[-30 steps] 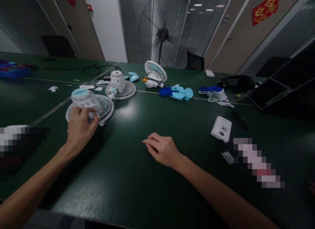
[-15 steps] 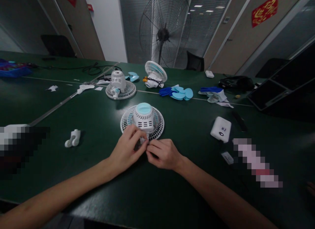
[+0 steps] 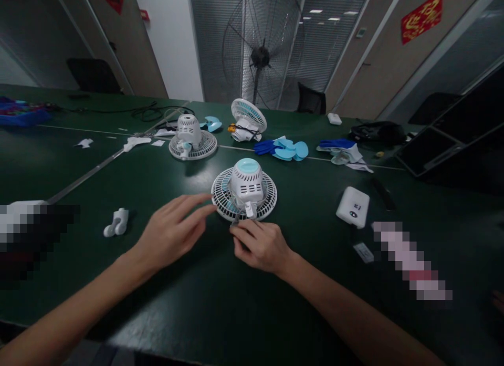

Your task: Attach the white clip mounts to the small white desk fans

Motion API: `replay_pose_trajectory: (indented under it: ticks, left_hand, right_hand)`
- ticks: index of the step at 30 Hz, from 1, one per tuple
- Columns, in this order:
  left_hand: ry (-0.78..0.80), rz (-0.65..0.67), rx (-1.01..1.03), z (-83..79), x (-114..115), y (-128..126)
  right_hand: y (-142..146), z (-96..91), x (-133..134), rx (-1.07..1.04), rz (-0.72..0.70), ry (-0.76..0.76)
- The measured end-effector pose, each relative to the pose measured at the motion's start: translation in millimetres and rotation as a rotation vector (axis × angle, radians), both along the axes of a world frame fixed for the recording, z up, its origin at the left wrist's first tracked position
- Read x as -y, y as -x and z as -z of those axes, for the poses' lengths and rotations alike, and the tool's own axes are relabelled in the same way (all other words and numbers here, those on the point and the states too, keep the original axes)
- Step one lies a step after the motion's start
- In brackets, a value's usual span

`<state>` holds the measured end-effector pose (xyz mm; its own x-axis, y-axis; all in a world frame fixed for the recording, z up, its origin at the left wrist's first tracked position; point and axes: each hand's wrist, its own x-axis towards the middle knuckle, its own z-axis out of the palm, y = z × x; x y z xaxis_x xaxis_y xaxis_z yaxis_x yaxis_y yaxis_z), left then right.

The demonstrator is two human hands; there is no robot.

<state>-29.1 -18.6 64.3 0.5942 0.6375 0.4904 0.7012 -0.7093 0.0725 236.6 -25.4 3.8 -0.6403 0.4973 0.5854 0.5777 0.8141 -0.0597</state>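
Note:
A small fan head (image 3: 247, 182) lies grille-down on the green table in front of me, its white motor housing and pale blue cap on top. My left hand (image 3: 173, 229) is open beside it, fingers stretched toward the left rim of the white grille (image 3: 222, 202). At the near rim, my right hand (image 3: 260, 245) is closed in a pinch. A small greyish piece shows at its fingertips, too small and dark to name. A white neck part (image 3: 249, 209) sticks out of the housing just above that hand.
Farther back are a second fan head (image 3: 189, 135), a tilted third one (image 3: 249, 120), blue fan blades (image 3: 291, 149) and gloves (image 3: 342, 148). A white jointed part (image 3: 117, 222) lies on the left. On the right is a white box-shaped device (image 3: 353, 206) with a cable.
The fan head has shifted to the right and turned a little. My left hand has come off it, moved left and opened. My right hand has stayed nearly in place, pinching.

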Motion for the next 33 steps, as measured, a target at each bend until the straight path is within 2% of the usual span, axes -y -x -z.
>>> replay_pose_trajectory:
  ticks: [2, 4, 5, 6, 9, 12, 15, 17, 19, 21, 24, 27, 30, 33]
  left_hand:
    - [-0.028, -0.276, -0.020, 5.2, 3.5, 38.9]
    - [0.017, -0.587, -0.115, 19.1, 3.5, 75.4]
    - [0.053, -0.697, -0.162, 28.2, 3.0, 91.0]
    - [0.130, -0.737, -0.203, 37.6, 2.6, 104.0]
    - [0.268, -0.643, -0.243, 60.8, 2.7, 124.0]
    - [0.290, -0.472, -0.144, 69.8, 3.5, 115.8]
    - [0.362, -0.280, 0.124, 65.1, 4.1, 85.8]
    - [0.448, -0.254, 0.351, 55.7, 5.2, 57.8]
    - [0.602, -0.200, 0.557, 44.2, 6.1, 27.3]
    - [0.641, -0.129, 0.725, 35.4, 5.7, -2.0]
    - [0.561, -0.033, 0.865, 35.0, 2.1, -35.8]
    - [0.452, -0.017, 0.887, 46.5, -1.4, -53.1]
    - [0.411, -0.028, 0.839, 55.1, -1.2, -56.8]
    - [0.429, -0.013, 0.885, 55.5, 1.5, -54.5]
  right_hand:
    - [1.7, -2.7, 1.7, 0.080, 0.062, 0.028]
    - [4.2, -4.3, 3.5, 0.162, 0.118, 0.051]
    - [5.5, -4.8, 4.1, 0.195, 0.129, 0.061]
    - [6.4, -5.0, 4.3, 0.220, 0.118, 0.070]
    - [6.4, -4.8, 2.7, 0.254, -0.033, 0.090]
    - [3.0, -4.7, -0.2, 0.251, -0.162, 0.141]
    - [0.6, -5.8, -1.2, 0.216, -0.188, 0.202]
    - [0.8, -6.5, -1.1, 0.197, -0.175, 0.226]
    - [1.9, -6.0, -1.0, 0.191, -0.144, 0.241]
    - [2.4, -3.9, -1.0, 0.192, -0.129, 0.243]
    - [0.0, 1.1, 0.1, 0.128, -0.183, 0.170]
    - [-6.0, 6.1, 3.3, -0.075, -0.244, 0.007]
    - [-11.7, 10.0, 5.2, -0.334, -0.141, -0.085]
    - [-13.8, 12.0, 1.0, -0.616, 0.075, -0.028]
